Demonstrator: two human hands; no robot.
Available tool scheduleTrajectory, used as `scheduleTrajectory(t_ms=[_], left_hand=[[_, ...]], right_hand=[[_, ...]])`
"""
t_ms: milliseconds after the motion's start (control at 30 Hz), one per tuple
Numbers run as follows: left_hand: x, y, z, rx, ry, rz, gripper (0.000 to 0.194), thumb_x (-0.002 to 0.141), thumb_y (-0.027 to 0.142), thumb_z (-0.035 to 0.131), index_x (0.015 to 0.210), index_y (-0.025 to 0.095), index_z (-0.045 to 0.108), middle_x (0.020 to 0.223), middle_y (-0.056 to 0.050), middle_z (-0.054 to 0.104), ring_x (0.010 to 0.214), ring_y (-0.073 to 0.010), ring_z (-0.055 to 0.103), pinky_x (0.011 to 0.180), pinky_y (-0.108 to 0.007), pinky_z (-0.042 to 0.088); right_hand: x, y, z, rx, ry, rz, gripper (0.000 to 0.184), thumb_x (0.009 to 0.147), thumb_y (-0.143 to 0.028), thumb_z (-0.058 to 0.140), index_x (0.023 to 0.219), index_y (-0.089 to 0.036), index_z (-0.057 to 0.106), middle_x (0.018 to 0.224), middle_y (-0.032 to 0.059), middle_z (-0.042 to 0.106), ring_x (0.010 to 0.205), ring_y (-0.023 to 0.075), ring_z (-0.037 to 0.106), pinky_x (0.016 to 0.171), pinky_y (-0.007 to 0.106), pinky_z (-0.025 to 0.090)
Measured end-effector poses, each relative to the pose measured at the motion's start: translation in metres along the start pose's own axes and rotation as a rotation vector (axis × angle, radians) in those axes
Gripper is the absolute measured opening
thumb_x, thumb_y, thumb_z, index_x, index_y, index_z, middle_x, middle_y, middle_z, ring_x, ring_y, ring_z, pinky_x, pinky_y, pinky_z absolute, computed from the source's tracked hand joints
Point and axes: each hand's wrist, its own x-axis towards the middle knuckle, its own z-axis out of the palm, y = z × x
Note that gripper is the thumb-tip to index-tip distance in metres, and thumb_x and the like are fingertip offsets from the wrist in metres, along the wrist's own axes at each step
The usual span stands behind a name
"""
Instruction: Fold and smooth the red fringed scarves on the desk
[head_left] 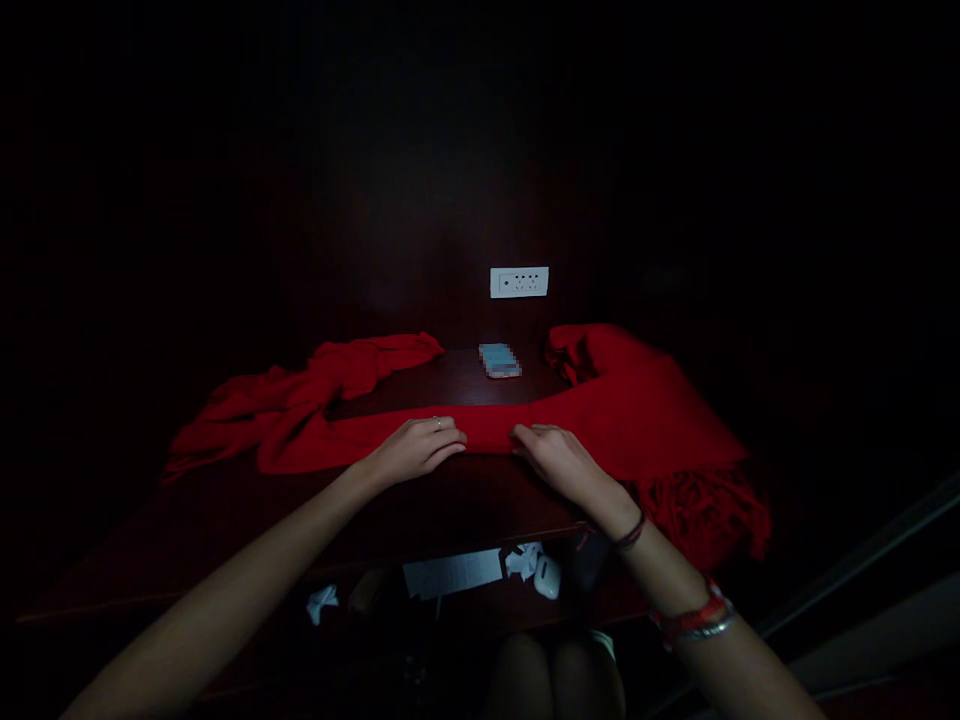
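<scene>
A long red scarf point(491, 428) lies across the dark table, folded into a narrow band in the middle. My left hand point(420, 447) is closed on the band's near edge, fingers bent over the cloth, with a ring on one finger. A short way to the right, my right hand point(559, 458) grips the same band with curled fingers; the fingertips are partly hidden. Toward the right the cloth widens into a loose fold that ends in a fringe point(701, 505). At the left, the scarf bunches up and trails back toward the wall.
Behind the band lies a pixelated blue, flat object point(499, 361). A white socket panel point(519, 282) is on the back wall. Below the tabletop, a shelf holds printed paper point(454, 573), crumpled tissue point(322, 604) and a white earbud case point(547, 577). My knees show underneath.
</scene>
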Motion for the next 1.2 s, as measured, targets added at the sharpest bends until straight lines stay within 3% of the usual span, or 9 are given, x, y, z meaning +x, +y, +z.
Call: scheduleTrajectory(t_ms=[133,300,433,600,767,867,967,1100,1200], left_hand=[[0.001,0.005,-0.003,0.015,-0.096,0.032,0.029,0.086,0.03,0.029,0.079,0.017,0.054,0.072,-0.002,0.053,0.07,-0.012,0.05,0.068,-0.023,0.038],[0.001,0.006,0.001,-0.094,-0.183,0.103,0.022,0.083,0.033,0.037,0.093,0.018,0.05,0.092,-0.004,0.055,0.083,-0.0132,0.051,0.073,-0.022,0.038],[0.0,0.002,0.006,-0.026,-0.251,-0.027,0.028,0.087,0.03,0.026,0.087,0.019,0.052,0.071,-0.002,0.057,0.064,-0.0126,0.054,0.063,-0.022,0.039],[-0.001,0.004,-0.002,-0.065,-0.282,-0.074,0.033,0.086,0.036,0.024,0.096,0.019,0.05,0.092,-0.004,0.058,0.079,-0.0142,0.054,0.073,-0.024,0.038],[0.006,0.003,-0.006,-0.096,-0.269,-0.223,0.037,0.087,0.035,0.017,0.104,0.018,0.046,0.101,-0.004,0.056,0.086,-0.014,0.053,0.078,-0.026,0.038],[0.028,0.002,0.006,-0.124,-0.218,-0.091,0.036,0.087,0.035,0.023,0.111,0.019,0.044,0.116,-0.004,0.048,0.107,-0.0145,0.042,0.091,-0.027,0.028],[0.056,0.002,0.025,-0.193,-0.338,0.009,0.038,0.087,0.034,0.022,0.116,0.02,0.043,0.124,-0.003,0.041,0.118,-0.014,0.029,0.097,-0.027,0.021],[0.077,-0.006,0.048,-0.186,-0.512,-0.182,0.043,0.085,0.039,0.027,0.125,0.026,0.029,0.134,-0.005,0.023,0.121,-0.0252,0.021,0.094,-0.043,0.021],[0.077,-0.019,0.06,-0.15,-0.435,-0.253,0.041,0.085,0.038,0.027,0.124,0.027,0.031,0.132,-0.007,0.027,0.118,-0.0266,0.026,0.091,-0.044,0.024]], right_hand=[[-0.008,-0.003,-0.002,-0.052,0.03,-0.026,0.016,0.082,-0.018,0.036,0.081,-0.016,0.053,0.08,0.0059,0.055,0.074,0.0137,0.049,0.066,0.023,0.034],[-0.02,-0.006,0.007,-0.118,0.012,-0.018,0.014,0.081,-0.014,0.039,0.081,-0.015,0.052,0.076,0.0054,0.055,0.07,0.0143,0.048,0.065,0.025,0.033],[-0.025,-0.008,0.011,-0.166,0.058,-0.025,0.013,0.08,-0.011,0.04,0.08,-0.015,0.052,0.076,0.0054,0.056,0.071,0.0152,0.048,0.067,0.026,0.034],[-0.027,-0.012,0.009,-0.143,0.087,-0.042,0.014,0.081,-0.014,0.039,0.083,-0.016,0.052,0.083,0.0061,0.056,0.078,0.0157,0.049,0.071,0.027,0.035],[-0.03,-0.015,0.01,-0.058,-0.043,-0.047,0.012,0.08,-0.012,0.041,0.087,-0.014,0.051,0.078,0.0042,0.058,0.071,0.0136,0.053,0.064,0.023,0.039],[-0.031,-0.016,0.012,-0.053,-0.003,-0.043,0.015,0.08,-0.011,0.042,0.09,-0.015,0.052,0.089,0.0062,0.058,0.079,0.0135,0.053,0.069,0.023,0.039],[-0.031,-0.016,0.012,-0.093,0.101,-0.05,0.013,0.079,-0.015,0.043,0.087,-0.016,0.054,0.099,0.0073,0.054,0.089,0.0158,0.048,0.075,0.026,0.036],[-0.032,-0.014,0.012,-0.116,0.088,-0.044,0.011,0.079,-0.017,0.044,0.079,-0.017,0.055,0.079,0.004,0.054,0.076,0.0146,0.047,0.069,0.026,0.036],[-0.032,-0.013,0.015,-0.081,0.075,-0.039,0.013,0.081,-0.017,0.042,0.078,-0.017,0.054,0.076,0.0028,0.053,0.07,0.0127,0.046,0.065,0.023,0.035]])
